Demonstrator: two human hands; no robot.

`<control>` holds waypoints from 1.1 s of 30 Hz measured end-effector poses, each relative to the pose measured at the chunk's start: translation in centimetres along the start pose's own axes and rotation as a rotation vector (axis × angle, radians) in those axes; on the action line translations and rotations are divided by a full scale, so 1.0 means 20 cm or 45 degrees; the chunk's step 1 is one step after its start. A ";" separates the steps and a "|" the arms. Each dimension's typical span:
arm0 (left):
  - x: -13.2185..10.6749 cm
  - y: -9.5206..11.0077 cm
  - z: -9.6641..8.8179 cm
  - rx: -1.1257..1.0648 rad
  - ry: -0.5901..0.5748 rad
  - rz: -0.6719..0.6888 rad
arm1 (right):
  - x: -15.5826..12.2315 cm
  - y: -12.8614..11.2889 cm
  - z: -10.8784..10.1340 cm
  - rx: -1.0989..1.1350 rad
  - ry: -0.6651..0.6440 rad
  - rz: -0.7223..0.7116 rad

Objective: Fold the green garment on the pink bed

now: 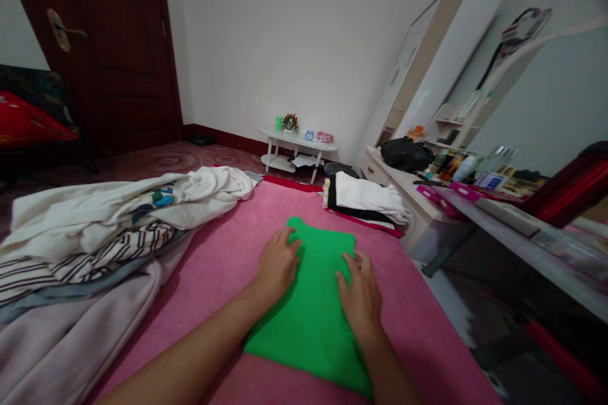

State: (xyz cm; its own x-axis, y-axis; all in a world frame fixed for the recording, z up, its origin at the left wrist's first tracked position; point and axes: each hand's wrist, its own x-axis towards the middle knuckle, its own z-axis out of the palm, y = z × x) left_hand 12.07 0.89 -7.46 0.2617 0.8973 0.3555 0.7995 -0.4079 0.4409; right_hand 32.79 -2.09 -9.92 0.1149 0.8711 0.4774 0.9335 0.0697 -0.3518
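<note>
A green piece of clothing [320,304], folded into a long rectangle, lies flat on a pink bed cover [204,329] in front of me. My left hand [278,266] rests at its upper left edge, the fingers a little bent and apart from the thumb. On the opposite side, my right hand [361,294] touches the right edge with fingers spread. Neither hand visibly grips the cloth. What kind of garment it is cannot be made out from the folded shape.
Loose clothes [118,221], white, striped, grey and pale pink, are heaped at the left. Folded clothes [363,196] form a stack at the far right corner. A dresser [427,212] with bottles and a black bag stands right. Beyond the bed is a small white table [297,138].
</note>
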 end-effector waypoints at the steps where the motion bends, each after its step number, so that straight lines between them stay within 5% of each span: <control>1: -0.03 0.06 -0.01 -0.008 -0.063 0.083 | -0.01 -0.02 -0.01 -0.045 -0.011 -0.085; 6: -0.18 0.25 0.06 -0.064 -0.405 0.309 | -0.02 -0.07 0.02 -0.065 -0.433 -0.361; 10: -0.18 0.20 0.12 0.004 -0.420 0.272 | 0.02 -0.02 0.08 -0.177 -0.574 -0.258; 21: 0.01 0.03 0.17 0.106 -0.281 0.102 | 0.27 0.06 0.17 -0.317 -0.508 0.046; 33: 0.10 -0.08 0.16 -0.107 0.087 -0.252 | 0.26 0.15 0.15 -0.033 -0.019 0.276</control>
State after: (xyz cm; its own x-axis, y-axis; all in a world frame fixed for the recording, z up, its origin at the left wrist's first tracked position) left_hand 13.11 3.84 -10.12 0.0647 0.9488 0.3091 0.7828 -0.2404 0.5739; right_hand 35.16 4.11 -11.00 0.3092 0.8713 0.3811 0.8960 -0.1325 -0.4239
